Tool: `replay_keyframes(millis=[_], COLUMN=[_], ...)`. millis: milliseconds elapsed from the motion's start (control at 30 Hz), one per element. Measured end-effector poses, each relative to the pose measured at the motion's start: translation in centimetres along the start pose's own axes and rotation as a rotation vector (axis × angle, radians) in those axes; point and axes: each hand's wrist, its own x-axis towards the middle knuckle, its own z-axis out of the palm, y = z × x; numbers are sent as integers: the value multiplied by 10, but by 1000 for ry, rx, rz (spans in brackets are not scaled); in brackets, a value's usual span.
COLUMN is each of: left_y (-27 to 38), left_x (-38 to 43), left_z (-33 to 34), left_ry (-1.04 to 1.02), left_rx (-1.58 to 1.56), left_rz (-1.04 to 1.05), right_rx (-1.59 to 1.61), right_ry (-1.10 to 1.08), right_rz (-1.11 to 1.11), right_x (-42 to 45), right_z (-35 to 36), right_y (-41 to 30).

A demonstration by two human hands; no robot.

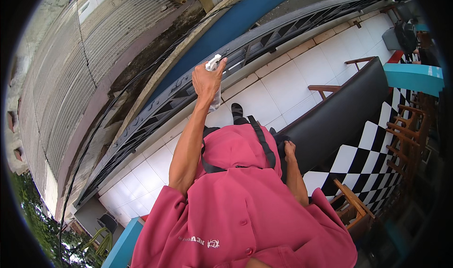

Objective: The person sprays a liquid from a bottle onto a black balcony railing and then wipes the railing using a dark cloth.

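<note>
My left hand [206,81] grips a clear spray bottle [216,100] with a white trigger head [213,61], held over the dark metal railing [244,46]. Dark wet-looking marks show on the railing's flat top beside the bottle's nozzle. Lower and to the right, my right hand [290,150] is closed on a dark cloth [280,139], which is partly hidden against my dark clothing. That hand is beside the end of a long black padded bench [339,123] with wooden armrests.
White floor tiles [283,87] run between railing and bench. Beyond the bench are a black-and-white checkered surface [366,147] and wooden chairs [407,130]. A turquoise ledge [414,77] crosses at right. Outside the railing are a blue wall [226,29] and a corrugated roof [116,24].
</note>
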Motion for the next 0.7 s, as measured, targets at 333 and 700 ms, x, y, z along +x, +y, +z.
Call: replay_keyframes(millis=[333, 700], left_y=[20, 58], left_x=[18, 22], left_z=[36, 46], left_ry=[-16, -122], left_rx=[8, -15], left_rz=[56, 46], right_rx=[-32, 198], right_ry=[13, 121], right_rz=[43, -138], right_x=[-44, -55], right_z=[-16, -37], right_y=[-32, -75])
